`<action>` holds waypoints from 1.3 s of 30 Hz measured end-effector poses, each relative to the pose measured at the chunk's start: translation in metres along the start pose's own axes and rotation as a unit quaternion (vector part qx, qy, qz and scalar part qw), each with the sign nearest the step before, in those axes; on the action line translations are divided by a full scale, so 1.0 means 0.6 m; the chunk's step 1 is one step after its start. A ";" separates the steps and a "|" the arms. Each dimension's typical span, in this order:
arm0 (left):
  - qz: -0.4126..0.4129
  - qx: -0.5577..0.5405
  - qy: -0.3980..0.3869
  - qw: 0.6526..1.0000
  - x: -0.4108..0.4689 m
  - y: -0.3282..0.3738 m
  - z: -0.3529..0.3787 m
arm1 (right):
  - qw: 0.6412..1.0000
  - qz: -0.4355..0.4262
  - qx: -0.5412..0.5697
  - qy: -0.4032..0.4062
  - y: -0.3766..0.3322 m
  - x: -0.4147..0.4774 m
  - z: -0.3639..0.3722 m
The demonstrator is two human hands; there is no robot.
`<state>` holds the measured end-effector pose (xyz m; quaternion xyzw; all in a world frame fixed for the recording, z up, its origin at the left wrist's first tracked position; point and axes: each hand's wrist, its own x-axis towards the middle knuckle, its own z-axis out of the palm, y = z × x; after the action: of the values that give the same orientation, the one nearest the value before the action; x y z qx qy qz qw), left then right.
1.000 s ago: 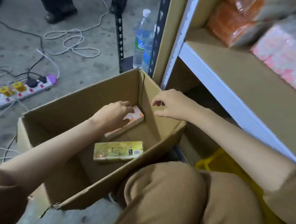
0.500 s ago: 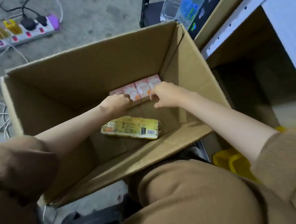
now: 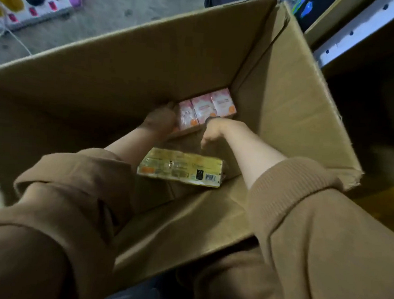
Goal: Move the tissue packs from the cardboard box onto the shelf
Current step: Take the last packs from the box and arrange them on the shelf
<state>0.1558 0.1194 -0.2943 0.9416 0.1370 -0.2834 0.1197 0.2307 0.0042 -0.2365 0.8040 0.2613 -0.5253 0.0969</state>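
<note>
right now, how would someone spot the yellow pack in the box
Look inside the big open brown cardboard box. On its floor, nearer the person than the row of pink tissue packs, lies the flat yellow plastic-wrapped tissue pack, alone, untouched, with a barcode.

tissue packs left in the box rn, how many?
2. A pink tissue pack lies at the far corner of the cardboard box, between the left hand and right hand. A yellow tissue pack lies flat nearer the person. Arms may hide more.
</note>
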 end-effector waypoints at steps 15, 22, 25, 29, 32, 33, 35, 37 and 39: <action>-0.086 -0.303 -0.107 0.943 0.037 -0.015 0.024 | 0.991 0.041 -0.032 -0.126 -0.005 0.026 0.079; -0.109 -0.411 -0.225 0.877 0.028 -0.014 0.053 | 0.987 -0.021 -0.043 -0.155 -0.010 0.039 0.106; -0.126 -0.436 -0.206 0.867 0.023 -0.016 0.062 | 0.983 -0.027 -0.069 -0.169 -0.012 0.039 0.097; -0.124 -0.409 -0.200 0.882 0.024 -0.022 0.062 | 0.978 -0.027 -0.123 -0.164 0.005 0.030 0.081; -0.103 -0.369 -0.205 0.901 0.019 -0.030 0.051 | 0.981 -0.046 -0.175 -0.070 0.030 0.017 0.064; -0.100 -0.338 -0.197 0.915 0.018 -0.039 0.051 | 0.980 -0.051 -0.185 -0.050 0.038 0.015 0.056; -0.089 -0.213 -0.163 0.959 0.012 -0.056 0.047 | 0.989 -0.018 -0.128 -0.078 0.051 0.012 0.030; -0.092 -0.127 -0.141 0.978 0.001 -0.066 0.046 | 0.990 0.034 -0.029 -0.134 0.064 0.020 0.017; -0.103 -0.122 -0.144 0.977 -0.007 -0.069 0.050 | 0.990 0.046 -0.026 -0.132 0.074 0.027 0.022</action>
<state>0.1239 0.1484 -0.3222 0.8500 0.2484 -0.4079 0.2224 0.2482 -0.0339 -0.2618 0.7360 0.2226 -0.6149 0.1750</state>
